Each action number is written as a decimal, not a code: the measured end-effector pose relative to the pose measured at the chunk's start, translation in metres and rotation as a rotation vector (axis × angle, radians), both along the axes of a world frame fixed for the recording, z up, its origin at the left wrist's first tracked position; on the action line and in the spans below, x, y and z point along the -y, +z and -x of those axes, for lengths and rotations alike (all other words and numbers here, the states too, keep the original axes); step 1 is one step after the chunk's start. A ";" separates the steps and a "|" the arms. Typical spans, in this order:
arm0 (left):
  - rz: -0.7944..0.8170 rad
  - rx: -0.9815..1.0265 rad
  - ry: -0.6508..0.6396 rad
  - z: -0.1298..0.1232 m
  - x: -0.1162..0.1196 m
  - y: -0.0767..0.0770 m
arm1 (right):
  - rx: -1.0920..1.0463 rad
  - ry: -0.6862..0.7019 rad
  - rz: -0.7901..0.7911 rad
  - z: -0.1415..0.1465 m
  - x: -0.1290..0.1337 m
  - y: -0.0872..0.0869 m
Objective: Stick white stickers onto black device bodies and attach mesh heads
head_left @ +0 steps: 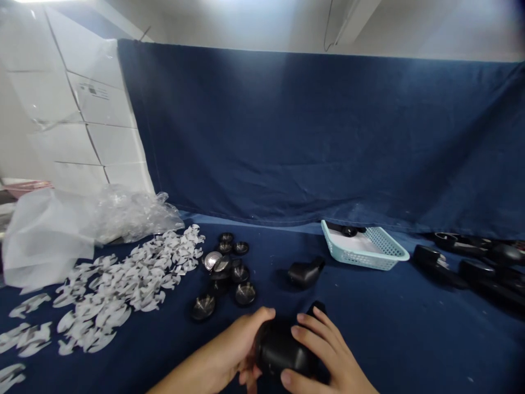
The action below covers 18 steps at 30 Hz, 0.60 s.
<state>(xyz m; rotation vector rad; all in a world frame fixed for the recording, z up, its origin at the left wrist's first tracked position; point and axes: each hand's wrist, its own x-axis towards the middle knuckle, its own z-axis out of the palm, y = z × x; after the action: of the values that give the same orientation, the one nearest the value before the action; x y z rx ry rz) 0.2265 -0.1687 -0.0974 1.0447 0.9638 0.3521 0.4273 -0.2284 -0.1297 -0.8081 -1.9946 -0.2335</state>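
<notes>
Low in the head view, a rounded black plastic part (283, 347) with a narrow projecting end is held between my two hands. My left hand (248, 342) grips its left side, thumb along the top edge and fingers curled beneath. Across its right side and top lie the fingers of my right hand (328, 353), closed on it. The underside of the part is hidden. Beyond my hands, a similar smaller black part (305, 273) with a narrow end lies on the blue cloth. Several round black discs (245, 294) lie to the left, near my left hand.
Many white curved plastic pieces (123, 290) are heaped at left, beside clear plastic bags (123, 213). A light-blue basket (369, 261) holding black parts stands at the back right. More black parts (476, 271) lie far right. A blue curtain (328, 137) hangs behind.
</notes>
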 end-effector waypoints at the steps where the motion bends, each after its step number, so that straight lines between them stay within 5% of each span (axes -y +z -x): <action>1: -0.016 -0.025 0.003 -0.001 0.001 0.002 | -0.030 -0.021 0.032 0.002 0.000 -0.001; 10: -0.192 0.167 0.116 -0.002 0.005 0.010 | -0.022 -0.085 -0.026 -0.010 -0.003 -0.007; 18: -0.275 0.322 0.117 0.001 0.005 0.012 | -0.372 -0.100 0.394 0.000 0.008 -0.017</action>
<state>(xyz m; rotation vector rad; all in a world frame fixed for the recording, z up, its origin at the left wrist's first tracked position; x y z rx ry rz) 0.2257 -0.1733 -0.0858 1.1391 0.6988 0.7429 0.4274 -0.2360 -0.1467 -1.1116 -1.6673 0.2475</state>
